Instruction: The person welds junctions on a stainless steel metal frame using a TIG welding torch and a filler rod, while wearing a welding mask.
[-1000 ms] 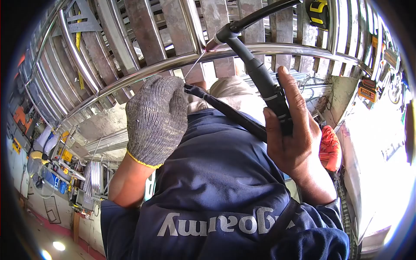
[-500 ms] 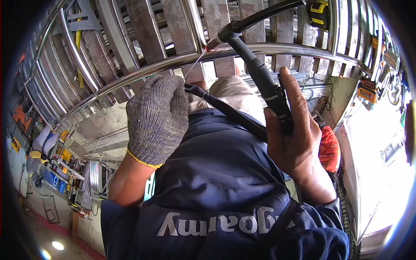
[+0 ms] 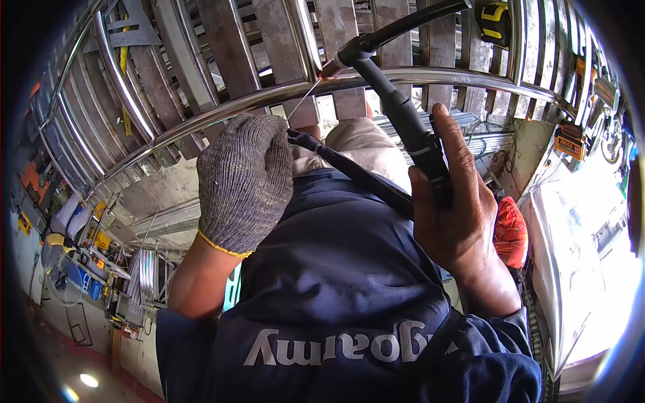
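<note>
My right hand (image 3: pixel 463 195), bare, is closed around the black handle of a TIG welding torch (image 3: pixel 396 101). The torch's nozzle (image 3: pixel 334 68) meets a joint where an upright shiny tube (image 3: pixel 304 33) joins the curved metal tube (image 3: pixel 269 94); a small reddish glow shows there. My left hand (image 3: pixel 245 181) wears a grey knitted glove with a yellow cuff and is closed on a thin filler rod (image 3: pixel 302 99), whose far end reaches the joint. A dark fabric-like sleeve (image 3: pixel 356 173) runs from beside the glove toward my right hand.
Flat metal slats (image 3: pixel 336 33) lie under the tubes. A yellow and black tape measure (image 3: pixel 494 22) sits on them at upper right. A metal square (image 3: pixel 124 27) lies upper left. Tools and metal stock (image 3: pixel 144 275) crowd the left side; a red bundle (image 3: pixel 510 232) is by my right forearm.
Almost nothing differs. The torch tip and filler rod stay at the joint, with only a very slight shift of the view.
</note>
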`<state>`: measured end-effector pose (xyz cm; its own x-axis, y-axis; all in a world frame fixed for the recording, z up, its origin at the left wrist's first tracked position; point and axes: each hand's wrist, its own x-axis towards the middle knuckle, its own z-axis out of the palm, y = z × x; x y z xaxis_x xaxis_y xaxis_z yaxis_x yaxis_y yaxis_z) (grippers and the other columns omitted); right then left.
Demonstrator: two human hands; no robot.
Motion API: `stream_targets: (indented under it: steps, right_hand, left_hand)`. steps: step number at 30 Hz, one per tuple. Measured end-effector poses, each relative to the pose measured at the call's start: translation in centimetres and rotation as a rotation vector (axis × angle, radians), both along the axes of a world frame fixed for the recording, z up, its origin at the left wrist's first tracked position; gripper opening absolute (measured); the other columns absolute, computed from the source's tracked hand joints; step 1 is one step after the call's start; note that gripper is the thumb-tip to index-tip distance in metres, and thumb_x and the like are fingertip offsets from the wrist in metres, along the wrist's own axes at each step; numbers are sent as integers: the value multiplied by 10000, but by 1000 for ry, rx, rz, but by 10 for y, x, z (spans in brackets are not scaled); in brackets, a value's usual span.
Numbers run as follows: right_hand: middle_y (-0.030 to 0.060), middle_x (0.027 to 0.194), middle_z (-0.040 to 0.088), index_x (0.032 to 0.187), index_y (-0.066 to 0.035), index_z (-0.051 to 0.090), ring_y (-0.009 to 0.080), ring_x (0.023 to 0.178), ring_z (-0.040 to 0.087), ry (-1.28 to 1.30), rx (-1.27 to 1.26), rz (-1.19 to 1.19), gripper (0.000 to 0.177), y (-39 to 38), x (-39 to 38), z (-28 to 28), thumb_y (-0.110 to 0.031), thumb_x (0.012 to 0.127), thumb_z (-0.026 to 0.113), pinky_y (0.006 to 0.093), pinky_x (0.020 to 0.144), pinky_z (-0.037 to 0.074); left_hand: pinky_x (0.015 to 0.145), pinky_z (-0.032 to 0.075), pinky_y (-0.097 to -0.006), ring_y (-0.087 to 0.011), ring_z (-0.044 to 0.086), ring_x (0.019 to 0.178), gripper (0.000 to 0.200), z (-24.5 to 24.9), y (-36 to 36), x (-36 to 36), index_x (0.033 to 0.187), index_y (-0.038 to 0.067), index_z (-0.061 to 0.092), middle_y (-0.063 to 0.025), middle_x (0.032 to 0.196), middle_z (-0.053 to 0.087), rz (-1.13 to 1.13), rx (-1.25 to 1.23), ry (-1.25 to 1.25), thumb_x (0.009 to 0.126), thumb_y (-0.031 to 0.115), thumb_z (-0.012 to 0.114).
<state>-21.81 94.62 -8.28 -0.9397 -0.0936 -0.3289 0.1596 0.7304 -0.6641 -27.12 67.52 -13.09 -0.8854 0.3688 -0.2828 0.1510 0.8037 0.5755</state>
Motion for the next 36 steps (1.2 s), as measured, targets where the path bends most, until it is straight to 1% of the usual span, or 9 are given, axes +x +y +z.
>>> stream_targets:
  steps: [4, 8, 11, 15, 25, 26, 31, 34, 36]
  right_hand:
    - [268, 1328, 695, 1672, -50, 391, 406, 999, 770, 64, 28, 30, 752, -2, -1, -2, -17, 982, 686, 472, 810, 649]
    - [267, 1422, 680, 1615, -25, 485, 416, 1206, 736, -50, 36, 17, 643, -1, -2, 4, -31, 1005, 687, 443, 953, 624]
    - [271, 1469, 660, 1611, -13, 486, 428, 1261, 722, -53, 40, 13, 635, -2, -1, 4, -31, 1009, 685, 441, 986, 618]
    - [278, 1560, 587, 1647, -8, 415, 438, 1313, 686, 2, -18, -18, 704, -1, 3, -1, -27, 1000, 690, 449, 1001, 615]
    - [270, 1432, 683, 1580, -1, 527, 422, 1218, 744, -48, 61, 13, 603, -5, 1, 5, -27, 1001, 695, 443, 963, 624]
    - [275, 1451, 669, 1594, -2, 503, 422, 1220, 743, -37, 57, 13, 622, -5, 2, 4, -29, 1003, 694, 441, 958, 625]
    - [291, 1583, 558, 1675, -5, 331, 429, 1283, 709, 40, -9, -13, 756, -3, 7, -4, -43, 1012, 692, 446, 967, 624]
    - [291, 1570, 570, 1659, 6, 363, 430, 1304, 695, 26, 15, 2, 726, 0, 9, -4, -44, 1011, 688, 444, 987, 619]
    - [295, 1520, 602, 1665, -24, 376, 446, 1214, 725, 64, 1, -4, 741, -3, 9, -5, -23, 993, 688, 469, 926, 635]
  left_hand:
    - [840, 600, -448, -379, 768, 932, 187, -3, -2, 1, 1138, -3, 768, -204, 1051, 778, 11, 13, 21, 959, 42, 735]
    - [791, 595, -413, -332, 759, 866, 179, -6, -2, 1, 1131, -4, 761, -187, 1020, 769, 61, 18, -43, 961, 45, 731]
    - [704, 565, -391, -286, 706, 760, 149, -9, -8, 0, 1113, 13, 740, -162, 930, 728, -88, 25, 106, 974, 60, 713]
    - [833, 608, -396, -323, 774, 925, 174, -6, -4, 0, 1136, -17, 777, -199, 1058, 773, 61, 28, -46, 982, 49, 731]
    - [830, 592, -422, -348, 754, 913, 156, -12, -10, 1, 1112, -14, 770, -190, 1042, 768, -28, 24, 41, 1001, 87, 727]
    - [835, 590, -424, -351, 752, 916, 152, -10, -10, 0, 1107, -13, 769, -189, 1041, 769, -90, -4, 71, 999, 84, 726]
    - [847, 600, -415, -351, 767, 944, 149, -14, -9, 2, 1110, -4, 773, -198, 1052, 776, 39, 48, 8, 999, 77, 716]
    - [844, 609, -463, -412, 744, 948, 145, -15, -8, 3, 1068, 5, 753, -209, 1024, 753, 59, 80, 14, 936, 60, 726]
    - [845, 608, -462, -411, 744, 949, 140, -14, -7, 2, 1063, 5, 751, -208, 1023, 753, 64, 84, 1, 937, 57, 725]
